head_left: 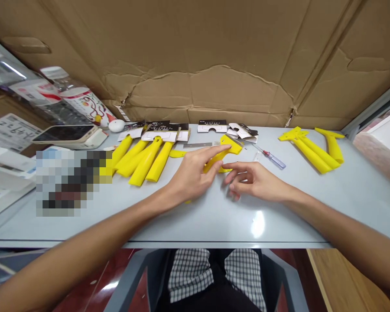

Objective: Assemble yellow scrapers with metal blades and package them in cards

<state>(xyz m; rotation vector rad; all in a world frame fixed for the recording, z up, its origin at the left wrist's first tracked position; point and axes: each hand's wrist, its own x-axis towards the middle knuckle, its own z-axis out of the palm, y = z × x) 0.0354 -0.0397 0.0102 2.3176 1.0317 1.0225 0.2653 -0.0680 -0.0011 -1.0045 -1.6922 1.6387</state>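
Observation:
My left hand (pixel 198 171) is wrapped round a yellow scraper-like tool (pixel 232 144), whose wide head with a metal edge points away to the right. Beside it, my right hand (pixel 247 180) has its fingers curled and slightly blurred near the tool's lower side; whether its fingertips hold anything is too small to tell. Behind the hands lie a flat metal blade (pixel 197 145) and a black-and-white card (pixel 212 126). More folded cards (pixel 242 131) are next to it. A screwdriver (pixel 273 158) with a clear handle rests right of the tool.
Several yellow handles (pixel 145 164) with card labels lie at the left, and further yellow parts (pixel 315 151) at the right. A phone (pixel 66 134), a white round object (pixel 116 125) and a bottle (pixel 84 102) stand or lie at far left. Cardboard (pixel 195 56) rises behind the table (pixel 214 225).

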